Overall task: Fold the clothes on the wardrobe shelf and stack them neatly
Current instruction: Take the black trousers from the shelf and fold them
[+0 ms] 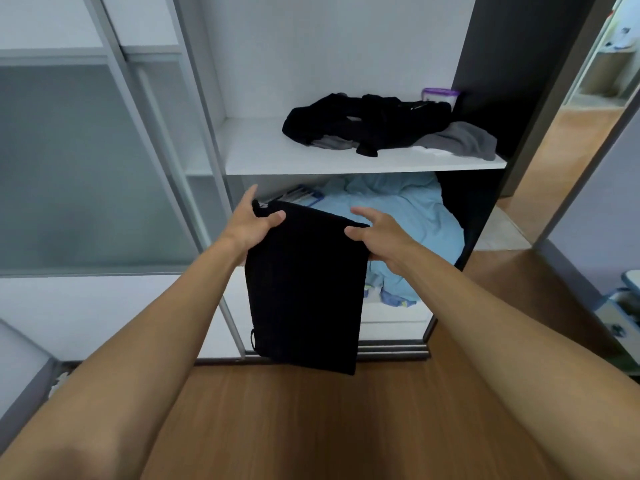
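left hand (254,223) and right hand (377,233) pinch the black garment (304,289) at its top corners. white shelf (263,157) carries a crumpled black pile (374,123) and grey cloth (464,138); wood floor (311,427) below.

Matt cloth: black garment (304,289). Smooth white laminate: wardrobe shelf (263,150). Wood-grain, slight sheen: floor (311,427). Frosted panel, metal frame: sliding door (86,168).

We see a plain black garment (304,289), a black clothes heap (367,124) beside a grey cloth (460,140), a white shelf (277,154), light-blue bedding (408,216) and brown wood-grain floor (311,427).
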Action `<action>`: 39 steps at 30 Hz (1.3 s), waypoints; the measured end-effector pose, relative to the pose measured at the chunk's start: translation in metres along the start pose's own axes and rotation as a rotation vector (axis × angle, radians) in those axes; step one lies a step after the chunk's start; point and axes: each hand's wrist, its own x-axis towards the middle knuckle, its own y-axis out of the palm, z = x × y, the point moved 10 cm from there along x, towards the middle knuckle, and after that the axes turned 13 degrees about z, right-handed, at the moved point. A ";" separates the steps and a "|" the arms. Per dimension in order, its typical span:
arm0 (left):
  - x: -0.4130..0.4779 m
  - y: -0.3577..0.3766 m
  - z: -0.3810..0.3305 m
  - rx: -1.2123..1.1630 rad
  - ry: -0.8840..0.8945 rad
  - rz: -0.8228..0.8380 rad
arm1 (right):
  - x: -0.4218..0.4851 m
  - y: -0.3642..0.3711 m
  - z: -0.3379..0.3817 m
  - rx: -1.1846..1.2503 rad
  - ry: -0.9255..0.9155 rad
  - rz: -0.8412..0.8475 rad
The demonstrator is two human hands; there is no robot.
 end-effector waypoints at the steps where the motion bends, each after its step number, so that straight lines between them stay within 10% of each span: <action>1: 0.001 0.000 0.000 0.046 0.032 0.021 | 0.000 0.003 0.003 -0.030 -0.008 0.010; 12: -0.010 -0.002 0.014 0.040 -0.054 0.104 | 0.007 0.041 0.011 -0.718 -0.011 0.117; 24: -0.022 0.008 0.074 0.673 -0.292 0.587 | 0.012 0.067 0.026 -0.971 -0.031 -0.016; 27: -0.013 0.004 0.067 0.982 -0.168 0.460 | 0.014 0.077 0.030 -1.002 -0.053 -0.032; 39: -0.005 0.038 0.041 0.906 0.158 0.563 | 0.034 0.076 0.025 -0.812 -0.056 -0.121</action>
